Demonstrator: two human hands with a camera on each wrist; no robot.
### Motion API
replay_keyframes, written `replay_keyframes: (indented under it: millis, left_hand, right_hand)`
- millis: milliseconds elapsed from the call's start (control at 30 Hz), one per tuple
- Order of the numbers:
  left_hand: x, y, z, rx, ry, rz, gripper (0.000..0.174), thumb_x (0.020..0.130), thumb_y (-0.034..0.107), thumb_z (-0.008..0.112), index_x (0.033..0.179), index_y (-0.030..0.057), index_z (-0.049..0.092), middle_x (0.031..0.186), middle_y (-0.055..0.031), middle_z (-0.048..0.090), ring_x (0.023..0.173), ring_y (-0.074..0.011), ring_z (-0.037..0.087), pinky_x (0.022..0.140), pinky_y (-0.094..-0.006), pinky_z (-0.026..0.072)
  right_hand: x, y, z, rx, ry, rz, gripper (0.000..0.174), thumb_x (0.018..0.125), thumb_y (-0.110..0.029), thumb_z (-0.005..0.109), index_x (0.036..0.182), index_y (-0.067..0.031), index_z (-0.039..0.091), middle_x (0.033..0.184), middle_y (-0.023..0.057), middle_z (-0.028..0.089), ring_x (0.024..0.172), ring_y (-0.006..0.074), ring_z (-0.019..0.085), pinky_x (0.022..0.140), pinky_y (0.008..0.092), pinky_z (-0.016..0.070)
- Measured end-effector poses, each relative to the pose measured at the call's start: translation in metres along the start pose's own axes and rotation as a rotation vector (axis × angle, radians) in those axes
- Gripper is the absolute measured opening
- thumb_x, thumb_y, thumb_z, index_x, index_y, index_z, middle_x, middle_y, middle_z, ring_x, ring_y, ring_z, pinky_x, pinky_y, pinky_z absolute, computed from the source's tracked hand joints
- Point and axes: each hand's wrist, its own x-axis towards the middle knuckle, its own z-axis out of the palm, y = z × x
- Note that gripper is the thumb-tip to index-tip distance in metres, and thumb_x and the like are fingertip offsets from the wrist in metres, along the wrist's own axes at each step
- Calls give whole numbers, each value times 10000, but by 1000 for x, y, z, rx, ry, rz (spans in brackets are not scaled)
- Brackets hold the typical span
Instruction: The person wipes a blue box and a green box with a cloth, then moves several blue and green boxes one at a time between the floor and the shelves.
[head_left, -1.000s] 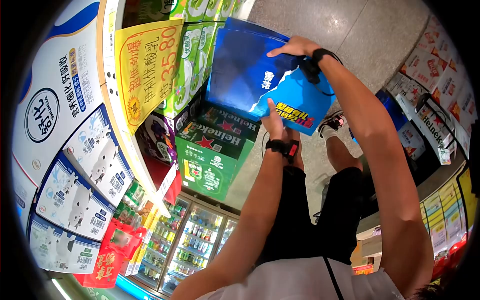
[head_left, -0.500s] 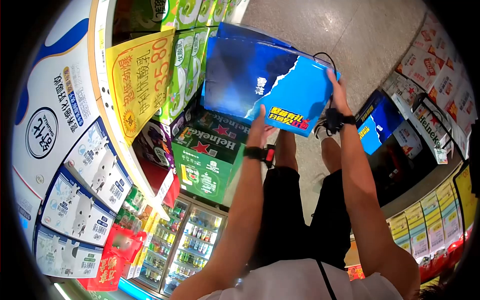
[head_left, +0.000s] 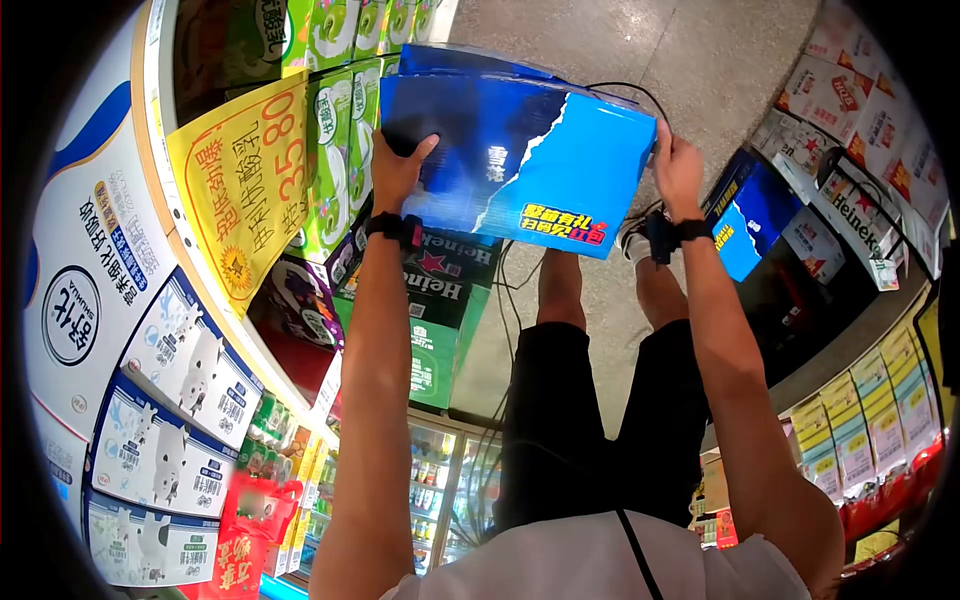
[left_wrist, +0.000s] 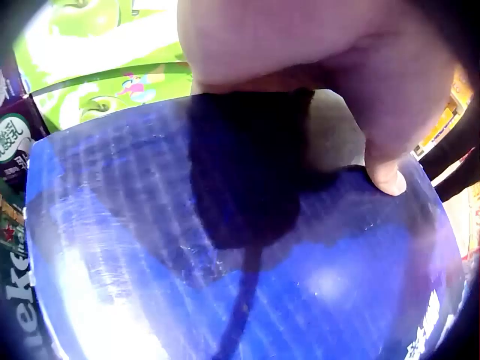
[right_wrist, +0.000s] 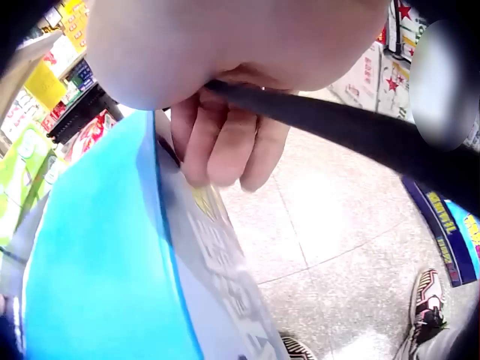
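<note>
A blue beer carton (head_left: 560, 170), printed with a torn-paper pattern, lies between both hands in the head view. My left hand (head_left: 398, 175) grips its left end, thumb on the top face; in the left wrist view the thumb (left_wrist: 388, 178) presses the dark blue surface and the other fingers are mostly hidden. At the opposite end, my right hand (head_left: 680, 172) holds the edge. The right wrist view shows its fingers (right_wrist: 231, 154) curled against the carton's side, the thumb out of sight. Another blue carton (head_left: 480, 60) shows along the far edge, and green Heineken cartons (head_left: 435, 290) are below left.
Green milk cartons (head_left: 335, 150) and a yellow price sign (head_left: 240, 180) border the left. To the right, another blue carton (head_left: 745, 225) stands beside stacked white cartons (head_left: 845, 125). A black cable (head_left: 655, 95) loops near the right hand. Glass-door fridges (head_left: 430, 475) are behind.
The left hand moved from the carton's near edge to its left end. The right hand, first on the far edge, shifted to the right end. The carton turned slightly and now lies more level across the view.
</note>
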Motion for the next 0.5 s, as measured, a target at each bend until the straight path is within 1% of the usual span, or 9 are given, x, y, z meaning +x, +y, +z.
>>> replay_keyframes:
  millis: [100,167,200,267,300,333,367,433,500]
  left_hand:
    - [2,-13,2,-44,11,-4,673,702,368,850,1138,-32,528,1058,-160,662,953,-276,642,850,-362,492]
    - [4,-11,-3,-71,-40,-18,669,699,359,855,1143,-30,539,1052,-151,667,946,-261,644,845,-353,494]
    - [9,-8,-3,-101,-83,-26,665,696,349,860,1148,-28,550,1046,-142,671,939,-246,645,841,-344,496]
    - [19,-18,-3,-157,-117,-28,664,689,328,869,1156,-26,557,1049,-132,673,939,-237,644,839,-339,497]
    - [20,-19,-4,-205,-152,-44,663,682,306,877,1164,-24,563,1052,-122,674,939,-227,642,838,-335,498]
    - [22,-22,-7,-130,-207,-55,600,764,283,823,1206,-21,554,1072,-62,659,932,-180,626,843,-295,489]
    - [25,-26,-8,-130,-212,-55,600,764,283,823,1206,-21,554,1072,-62,659,932,-180,626,843,-295,489]
    - [33,-45,-11,-272,-170,-288,715,751,467,788,1210,-31,559,1086,-101,663,975,-244,632,894,-309,469]
    - [40,-60,-17,-294,-249,-371,696,821,505,705,1257,-15,551,1147,-97,644,1023,-223,616,917,-297,453]
  right_hand:
    - [33,25,-17,70,35,17,631,976,-479,427,702,30,681,587,214,607,538,362,608,580,448,468]
    - [53,49,-33,219,-100,390,608,979,-434,427,672,24,684,572,168,627,526,326,617,576,446,481]
    - [60,83,-32,221,-91,389,608,979,-434,427,672,24,684,572,168,627,526,326,617,576,446,481]
    - [61,154,-15,-186,-597,55,589,962,-435,443,698,27,694,577,151,640,508,326,623,572,443,498]
    - [47,136,-14,-420,-716,313,574,944,-472,447,890,38,705,785,227,685,695,360,673,691,429,527]
    - [26,120,-12,-570,-645,234,585,929,-502,461,982,35,685,916,259,667,833,371,662,784,419,513]
    - [11,113,-6,-714,-570,154,617,914,-532,474,1074,32,666,1046,292,649,971,382,651,878,408,499]
    - [2,83,5,-251,-392,198,733,905,-599,473,1281,26,551,1330,279,516,1254,344,499,1059,416,370]
    - [-17,67,27,813,-559,393,834,902,-639,475,1397,29,422,1426,226,443,1341,317,403,1106,439,297]
